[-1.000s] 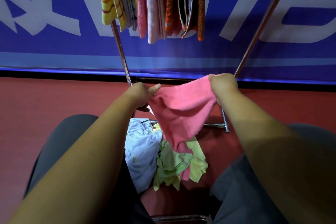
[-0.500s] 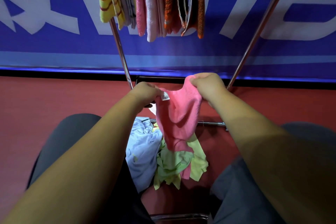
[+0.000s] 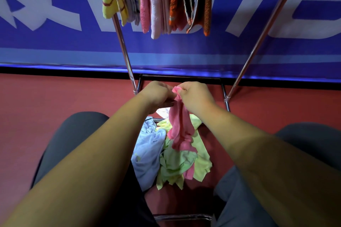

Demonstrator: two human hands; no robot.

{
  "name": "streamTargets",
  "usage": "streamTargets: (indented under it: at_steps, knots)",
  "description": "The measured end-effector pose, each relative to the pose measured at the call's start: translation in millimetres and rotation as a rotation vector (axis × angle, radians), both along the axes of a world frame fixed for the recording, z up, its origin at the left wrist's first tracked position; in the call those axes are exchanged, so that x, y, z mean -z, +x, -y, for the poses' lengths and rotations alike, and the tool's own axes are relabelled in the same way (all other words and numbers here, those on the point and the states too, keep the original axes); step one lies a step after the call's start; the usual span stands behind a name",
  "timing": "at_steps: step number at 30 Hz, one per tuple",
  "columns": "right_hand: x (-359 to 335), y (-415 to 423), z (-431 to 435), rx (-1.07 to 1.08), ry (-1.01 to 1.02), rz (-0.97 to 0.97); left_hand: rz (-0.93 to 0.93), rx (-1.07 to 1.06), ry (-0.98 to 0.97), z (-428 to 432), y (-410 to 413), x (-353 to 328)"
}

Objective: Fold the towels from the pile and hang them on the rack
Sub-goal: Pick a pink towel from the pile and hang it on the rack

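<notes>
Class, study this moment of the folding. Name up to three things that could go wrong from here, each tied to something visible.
1. The left hand and right hand pinch only the top of the pink towel; it hangs bunched, so the fold may come out crooked.
2. Its lower end seems to touch the pile and could drag a towel along when lifted.
3. The hung towels crowd the rack; one might get knocked off.

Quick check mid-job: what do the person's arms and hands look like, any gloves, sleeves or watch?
No gloves on the left hand or the right hand. No ring, watch or wristband shows. The left forearm and right forearm are uncovered, with no sleeve in view. Dark grey trousers cover the legs.
</notes>
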State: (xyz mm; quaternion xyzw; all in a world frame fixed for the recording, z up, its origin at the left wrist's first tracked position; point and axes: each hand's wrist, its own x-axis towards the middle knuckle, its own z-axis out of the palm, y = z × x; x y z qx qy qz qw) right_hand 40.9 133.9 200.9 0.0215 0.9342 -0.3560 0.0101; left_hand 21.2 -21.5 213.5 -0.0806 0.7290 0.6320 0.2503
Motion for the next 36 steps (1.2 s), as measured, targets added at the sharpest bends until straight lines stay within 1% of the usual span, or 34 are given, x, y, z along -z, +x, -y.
streamTargets:
  at_steps: [2, 7, 11, 14, 16, 21, 24, 33, 36]
  knots:
    - [5, 0, 3, -0.037, 0.064, -0.007, -0.004, -0.034, 0.03, -1, -1, 2]
    - [5, 2, 4, -0.041, 0.099, 0.004, -0.012, -0.086, 0.047, 1, -5, 10]
    - [6, 2, 4, -0.03, 0.13, -0.009, -0.005, -0.145, 0.096, -3, -4, 11]
    - [6, 2, 5, -0.019, 0.137, -0.031, -0.024, -0.114, 0.138, -5, -3, 10]
    - [6, 2, 4, -0.021, 0.154, -0.047, -0.041, -0.099, 0.133, -5, -3, 10]
    - [4, 2, 5, -0.021, 0.215, -0.053, -0.05, -0.154, 0.128, -7, 0, 9]
    - [4, 3, 5, -0.041, 0.207, -0.051, -0.054, -0.172, 0.136, -7, 0, 8]
    - [3, 4, 2, -0.068, 0.065, -0.033, -0.067, -0.2, 0.141, -1, -2, 7]
    - [3, 4, 0, -0.052, 0.026, -0.026, -0.099, -0.169, 0.077, 1, -4, 7]
